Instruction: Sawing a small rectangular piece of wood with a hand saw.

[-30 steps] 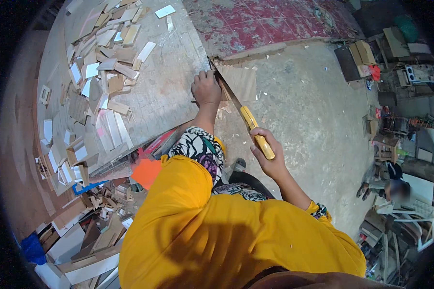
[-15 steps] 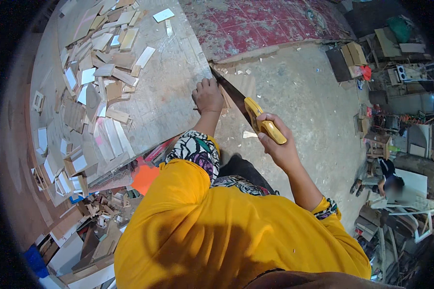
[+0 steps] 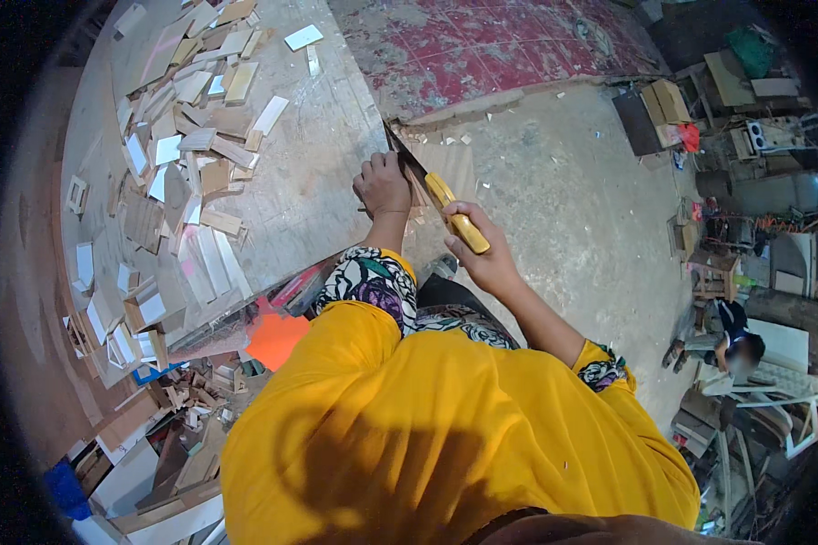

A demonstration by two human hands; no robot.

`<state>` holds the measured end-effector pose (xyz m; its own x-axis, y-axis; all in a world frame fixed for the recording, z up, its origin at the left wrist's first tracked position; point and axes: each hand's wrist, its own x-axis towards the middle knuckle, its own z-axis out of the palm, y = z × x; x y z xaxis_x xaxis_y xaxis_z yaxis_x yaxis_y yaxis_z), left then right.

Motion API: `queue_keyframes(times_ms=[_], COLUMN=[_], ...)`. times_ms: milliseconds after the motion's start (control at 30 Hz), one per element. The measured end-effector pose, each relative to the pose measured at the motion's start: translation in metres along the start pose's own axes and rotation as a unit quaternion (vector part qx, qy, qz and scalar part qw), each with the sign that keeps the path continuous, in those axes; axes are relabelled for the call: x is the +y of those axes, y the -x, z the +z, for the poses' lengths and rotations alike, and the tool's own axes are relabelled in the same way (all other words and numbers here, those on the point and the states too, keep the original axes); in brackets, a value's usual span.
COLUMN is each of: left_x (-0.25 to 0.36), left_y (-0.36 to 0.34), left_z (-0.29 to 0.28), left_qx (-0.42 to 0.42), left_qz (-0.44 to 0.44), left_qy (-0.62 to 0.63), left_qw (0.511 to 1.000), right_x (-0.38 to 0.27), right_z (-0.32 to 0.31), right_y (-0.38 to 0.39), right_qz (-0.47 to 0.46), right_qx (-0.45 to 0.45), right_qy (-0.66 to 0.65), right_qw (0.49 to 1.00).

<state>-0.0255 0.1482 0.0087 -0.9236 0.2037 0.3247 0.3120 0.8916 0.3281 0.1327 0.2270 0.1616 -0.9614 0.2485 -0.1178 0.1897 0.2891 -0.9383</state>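
Observation:
A handsaw [image 3: 437, 189] with a yellow handle and a dark blade is gripped in my right hand [image 3: 483, 243], fingers wrapped round the handle. Its blade slants away to the left, the tip beside the right edge of the wooden worktable [image 3: 309, 173]. At that same edge, just left of the blade, my left hand [image 3: 382, 184] presses down with curled fingers. Whatever lies under those fingers is mostly hidden. Brown wood [image 3: 418, 191] shows between my left hand and the saw, partly behind the blade.
Many wood offcuts [image 3: 214, 118] are heaped across the table's left side. More scraps [image 3: 195, 400] lie below its near edge, by an orange sheet [image 3: 277, 341]. Red tiled floor [image 3: 482, 45] adjoins concrete [image 3: 563, 182]. At far right, a person [image 3: 732, 331] is near a white frame [image 3: 804, 413].
My right hand and the saw have moved left and away from me, the blade pushing farther past the table edge. My left hand stays at the table edge.

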Motion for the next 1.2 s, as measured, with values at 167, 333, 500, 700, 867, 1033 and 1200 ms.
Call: queue_keyframes(times_ms=[167, 333, 500, 700, 867, 1033, 1200], left_x=[-0.001, -0.003, -0.003, -0.003, 0.0, -0.003, -0.006], left_y=[0.0, 0.002, 0.002, -0.003, -0.005, -0.003, 0.002], left_z=[0.002, 0.004, 0.004, 0.009, 0.004, 0.004, 0.009], left_qx=[0.018, 0.033, 0.02, -0.008, -0.013, -0.027, -0.051], left_qz=[-0.003, 0.011, 0.013, -0.01, -0.012, -0.01, 0.012], left_qy=[0.012, 0.006, 0.002, -0.007, 0.011, 0.007, 0.006], left_qw=[1.0, 0.999, 1.0, 1.0, 1.0, 1.0, 0.999], right_x=[0.033, 0.073, 0.06, -0.015, -0.02, -0.042, -0.069], right_z=[0.012, 0.028, 0.037, 0.009, -0.003, -0.011, -0.03], right_y=[0.025, 0.045, 0.044, 0.055, 0.066, 0.055, 0.02], right_qz=[-0.067, -0.08, -0.122, -0.009, -0.016, -0.001, 0.094], right_qx=[0.031, 0.037, 0.087, 0.053, 0.063, 0.054, 0.009], right_qy=[0.039, 0.07, 0.076, 0.035, 0.041, 0.049, -0.002], right_qw=[0.997, 0.994, 0.986, 0.998, 0.997, 0.997, 0.995])
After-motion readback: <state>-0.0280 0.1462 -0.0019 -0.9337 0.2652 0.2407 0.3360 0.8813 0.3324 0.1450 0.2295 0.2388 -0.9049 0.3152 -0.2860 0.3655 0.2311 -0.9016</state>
